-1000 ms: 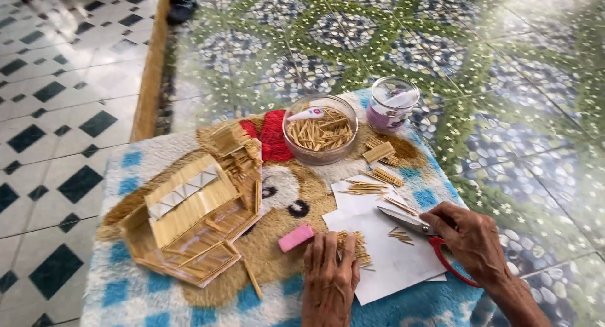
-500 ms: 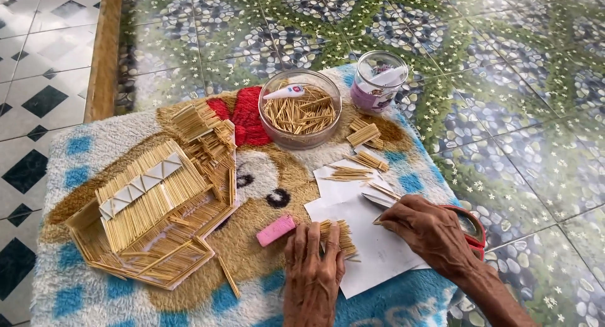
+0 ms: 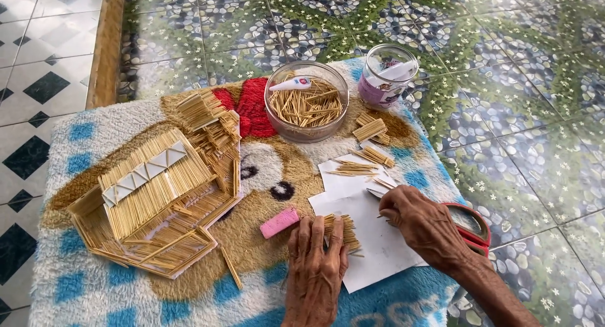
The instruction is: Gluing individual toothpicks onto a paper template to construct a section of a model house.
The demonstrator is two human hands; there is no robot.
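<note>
My left hand (image 3: 316, 264) lies flat, fingers pressing a small panel of glued wooden sticks (image 3: 345, 231) on a white sheet of paper (image 3: 378, 245). My right hand (image 3: 423, 225) grips red-handled scissors (image 3: 471, 226), their blades pointing left over the paper near loose sticks. A pink eraser-like block (image 3: 279, 222) lies just left of my left hand. A stick-built model house (image 3: 157, 198) sits on the rug to the left.
A fluffy blue, white and brown rug (image 3: 94, 283) covers the work surface. At the back stand a clear bowl of sticks (image 3: 306, 109) with a glue tube on it and a small plastic jar (image 3: 389, 76). Stick bundles (image 3: 372, 130) lie nearby. Patterned floor tiles surround everything.
The view has shifted a little. My left hand stays pressed on the stick panel and my right hand keeps the scissors over the paper, barely moved.
</note>
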